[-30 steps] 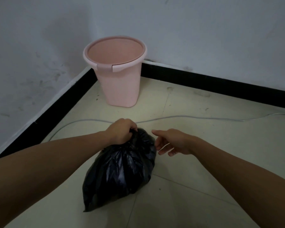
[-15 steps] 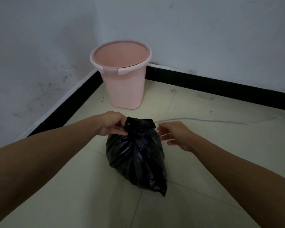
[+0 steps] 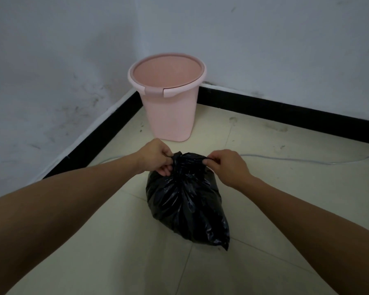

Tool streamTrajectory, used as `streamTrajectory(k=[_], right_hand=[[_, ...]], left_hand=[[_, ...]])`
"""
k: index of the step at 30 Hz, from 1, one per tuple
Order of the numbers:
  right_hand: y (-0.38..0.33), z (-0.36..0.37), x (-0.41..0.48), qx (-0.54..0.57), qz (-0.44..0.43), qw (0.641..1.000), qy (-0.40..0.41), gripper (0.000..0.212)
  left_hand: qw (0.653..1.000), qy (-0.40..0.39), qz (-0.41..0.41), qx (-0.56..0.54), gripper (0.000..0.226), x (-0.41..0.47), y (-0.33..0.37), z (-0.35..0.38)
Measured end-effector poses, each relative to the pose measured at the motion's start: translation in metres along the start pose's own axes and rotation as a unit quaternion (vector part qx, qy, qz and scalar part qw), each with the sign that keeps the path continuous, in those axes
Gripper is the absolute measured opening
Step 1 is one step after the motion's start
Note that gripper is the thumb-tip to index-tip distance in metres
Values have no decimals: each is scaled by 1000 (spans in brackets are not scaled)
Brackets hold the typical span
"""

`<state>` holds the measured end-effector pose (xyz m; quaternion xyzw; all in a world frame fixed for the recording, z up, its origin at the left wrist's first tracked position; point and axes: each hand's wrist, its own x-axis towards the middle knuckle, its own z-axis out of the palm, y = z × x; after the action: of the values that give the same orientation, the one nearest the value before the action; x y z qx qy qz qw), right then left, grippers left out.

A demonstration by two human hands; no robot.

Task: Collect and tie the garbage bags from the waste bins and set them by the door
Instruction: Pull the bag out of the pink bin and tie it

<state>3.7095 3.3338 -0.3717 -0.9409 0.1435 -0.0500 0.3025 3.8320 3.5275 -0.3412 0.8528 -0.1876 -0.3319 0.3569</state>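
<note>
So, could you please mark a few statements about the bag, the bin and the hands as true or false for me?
1. The left-hand grip and the right-hand grip both pinch the top of the black bag. True.
2. The bag sits inside the pink bin. False: it lies on the floor in front of the bin, apart from it.
3. The bin stands upright in the corner. True.
4. The cable is draped over the bag. False: it lies on the floor behind the bag.

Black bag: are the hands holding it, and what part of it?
Yes. The left hand and the right hand both pinch the black bag at its bunched-up top, one on each side.
</note>
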Motion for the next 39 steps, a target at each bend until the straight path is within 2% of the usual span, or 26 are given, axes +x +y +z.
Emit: streamTrajectory(k=[6,10,14,16,17,18,20,21,22,23,24,25,27,28,31,33,35,37,39], right_hand=[[14,-10,8,-67,25,996,61,29],[33,-13,6,-105,56,992,48,31],[44,-12,1,-95,88,991,16,31],[43,-12,2,-2,117,993,9,31],[38,-13,3,119,147,982,22,29],[30,-17,5,273,191,942,35,26],[13,-24,11,531,259,807,10,20],[9,-27,15,602,271,751,-23,22],[8,-29,19,638,278,716,-54,23],[7,-29,23,642,284,707,-85,24],[7,-29,25,613,288,727,-114,23],[11,-29,25,551,283,772,-140,21],[17,-24,23,357,241,877,-212,20],[19,-22,22,264,218,905,-253,26],[17,-10,25,105,171,917,-345,47],[13,-3,27,67,139,927,-341,44],[10,1,27,89,139,937,-309,38],[8,3,20,133,180,933,-281,36],[1,2,7,138,224,929,-261,33]], left_hand=[[1000,-27,-9,0,14,-4,-10,-5],[998,-40,-31,44,12,-4,-20,-6],[994,-59,-52,79,8,-5,-32,-1],[991,-63,-63,101,8,-4,-36,3],[990,-58,-65,111,9,-4,-37,4],[990,-50,-63,115,10,-3,-37,5],[993,-40,-55,101,11,-1,-36,7],[994,-40,-53,90,11,0,-35,8],[994,-41,-52,82,11,1,-35,8],[995,-42,-56,78,10,1,-36,7],[994,-43,-59,77,10,2,-38,5],[994,-42,-62,75,10,3,-39,3],[995,-30,-68,61,9,4,-46,-4],[996,-25,-68,48,8,6,-49,-7],[996,-41,-79,24,7,13,-57,-9],[994,-46,-94,8,8,18,-61,-7],[993,-19,-112,-42,15,21,-66,-9],[985,32,-150,-84,20,18,-75,-13],[977,62,-196,-50,17,4,-84,-17]])
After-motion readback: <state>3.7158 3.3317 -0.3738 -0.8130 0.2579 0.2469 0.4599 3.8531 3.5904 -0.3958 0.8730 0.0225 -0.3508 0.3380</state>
